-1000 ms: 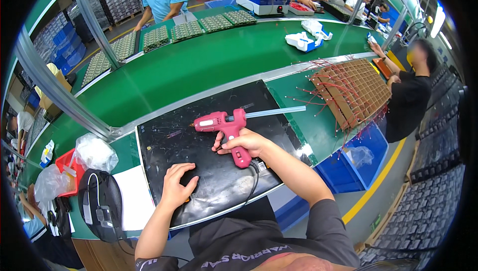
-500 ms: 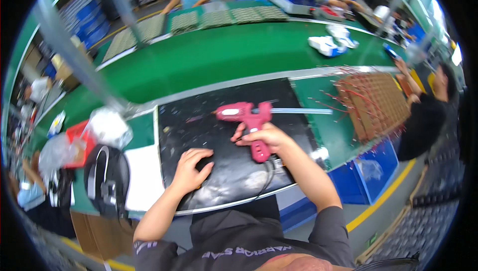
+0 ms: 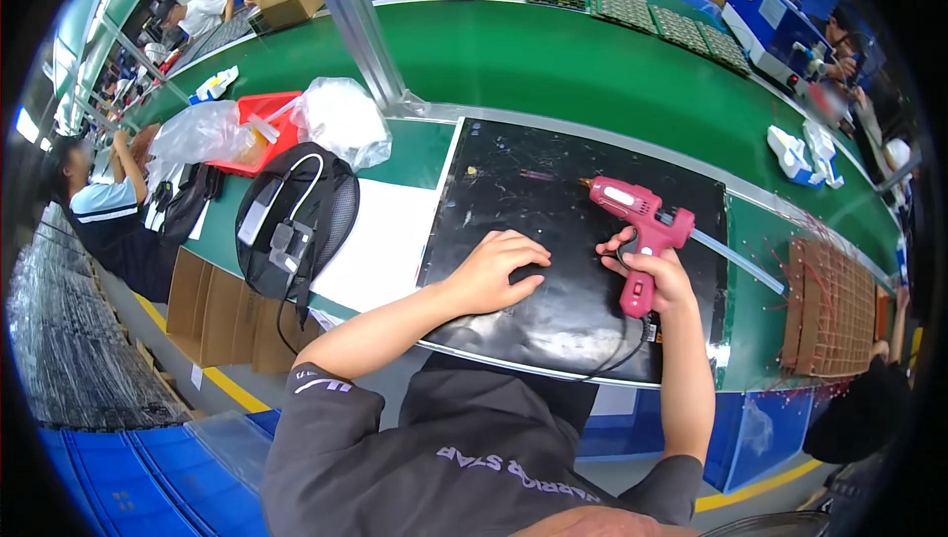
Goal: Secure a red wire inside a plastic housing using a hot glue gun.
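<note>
Right hand (image 3: 654,268): grip closed around the handle (image 3: 638,294) of a red glue gun (image 3: 649,233), held above the black mat (image 3: 563,182) on the green worktop (image 3: 420,142). Clear glue stick (image 3: 736,262) protrudes from its rear. Left hand (image 3: 494,272): grip open, over the mat; contact cannot be determined.

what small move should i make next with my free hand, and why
I'd perhaps draw the left hand slightly back toward you: no object shows in it, and it is over the same black mat as the glue gun. The right hand grips that gun, its tip pointing leftward; whether it is hot can't be seen.
</note>
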Tool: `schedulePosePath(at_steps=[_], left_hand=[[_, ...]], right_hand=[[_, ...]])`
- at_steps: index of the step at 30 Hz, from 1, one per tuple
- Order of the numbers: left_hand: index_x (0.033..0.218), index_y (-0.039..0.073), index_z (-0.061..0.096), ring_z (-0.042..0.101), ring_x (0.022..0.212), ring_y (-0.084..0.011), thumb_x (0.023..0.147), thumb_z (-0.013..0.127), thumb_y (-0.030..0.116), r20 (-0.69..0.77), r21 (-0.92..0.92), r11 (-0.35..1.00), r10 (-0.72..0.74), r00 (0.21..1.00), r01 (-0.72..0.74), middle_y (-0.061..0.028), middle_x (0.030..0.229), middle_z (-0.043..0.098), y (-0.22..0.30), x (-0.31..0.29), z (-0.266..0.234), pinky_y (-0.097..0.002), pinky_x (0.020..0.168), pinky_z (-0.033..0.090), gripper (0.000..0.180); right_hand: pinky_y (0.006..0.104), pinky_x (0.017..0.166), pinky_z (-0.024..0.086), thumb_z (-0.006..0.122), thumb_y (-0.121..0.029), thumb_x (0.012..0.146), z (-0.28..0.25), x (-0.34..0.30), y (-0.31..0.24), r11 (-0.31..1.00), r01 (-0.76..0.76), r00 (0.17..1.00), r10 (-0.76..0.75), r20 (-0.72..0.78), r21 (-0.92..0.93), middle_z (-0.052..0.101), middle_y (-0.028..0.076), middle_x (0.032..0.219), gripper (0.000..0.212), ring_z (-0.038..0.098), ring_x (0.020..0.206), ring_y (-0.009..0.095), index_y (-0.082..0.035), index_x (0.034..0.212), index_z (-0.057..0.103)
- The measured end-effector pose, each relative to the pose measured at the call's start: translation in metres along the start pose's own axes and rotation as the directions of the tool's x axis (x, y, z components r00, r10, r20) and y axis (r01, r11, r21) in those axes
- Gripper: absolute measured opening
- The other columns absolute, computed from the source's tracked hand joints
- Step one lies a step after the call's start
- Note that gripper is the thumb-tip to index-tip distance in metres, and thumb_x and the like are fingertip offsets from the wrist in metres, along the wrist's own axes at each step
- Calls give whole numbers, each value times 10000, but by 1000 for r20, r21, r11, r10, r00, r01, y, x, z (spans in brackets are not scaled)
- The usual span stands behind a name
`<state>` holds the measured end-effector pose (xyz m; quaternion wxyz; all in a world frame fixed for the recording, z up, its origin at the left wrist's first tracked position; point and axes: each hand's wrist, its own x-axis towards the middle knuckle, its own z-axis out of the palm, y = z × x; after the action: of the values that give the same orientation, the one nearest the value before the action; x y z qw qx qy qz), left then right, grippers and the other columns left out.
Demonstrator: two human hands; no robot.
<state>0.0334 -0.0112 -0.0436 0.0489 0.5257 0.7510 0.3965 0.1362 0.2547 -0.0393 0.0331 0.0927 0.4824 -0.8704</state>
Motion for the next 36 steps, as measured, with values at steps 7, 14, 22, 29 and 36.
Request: schedulePosePath(at_steps=[7,14,22,29,36], left_hand=[[976,72,653,585,1011,-225,784,691,136,-31,10,999,42,999,-42,-37,1048,653,-2,-4,4,-370,902,403,206],[1005,73,663,585,1046,-240,795,684,146,-3,20,999,29,1000,-29,-50,1085,660,-3,-3,3,-371,915,412,223],[987,71,653,591,1029,-238,789,688,140,-25,25,998,54,998,-54,-53,1070,658,-5,-4,1,-369,894,413,212],[981,74,644,583,1041,-238,790,694,153,-9,34,997,76,997,-76,-49,1060,655,-4,-6,1,-379,905,413,213],[971,75,626,572,1077,-246,791,691,194,62,75,982,171,983,-176,-60,1052,643,1,-4,1,-398,922,413,226]], right_hand=[[433,937,508,632,33,767,2,0,2,1000,-12,1000,12,-6,-9,619,104,1007,306,605,1083,319,-38,1052,547],[417,926,522,632,57,765,3,0,-1,1000,-6,1000,7,-21,2,629,125,983,301,620,1063,320,-12,1046,548],[412,952,507,634,23,752,2,2,0,999,-18,1000,17,-15,-47,613,112,999,318,597,1088,325,-39,1048,534],[402,934,521,634,22,748,2,1,3,999,-12,1000,11,-14,-52,614,108,990,325,606,1072,316,-41,1049,530],[406,922,533,637,42,743,-3,-8,-1,1000,6,999,-7,-41,-23,613,115,985,316,612,1066,319,-35,1034,543]])
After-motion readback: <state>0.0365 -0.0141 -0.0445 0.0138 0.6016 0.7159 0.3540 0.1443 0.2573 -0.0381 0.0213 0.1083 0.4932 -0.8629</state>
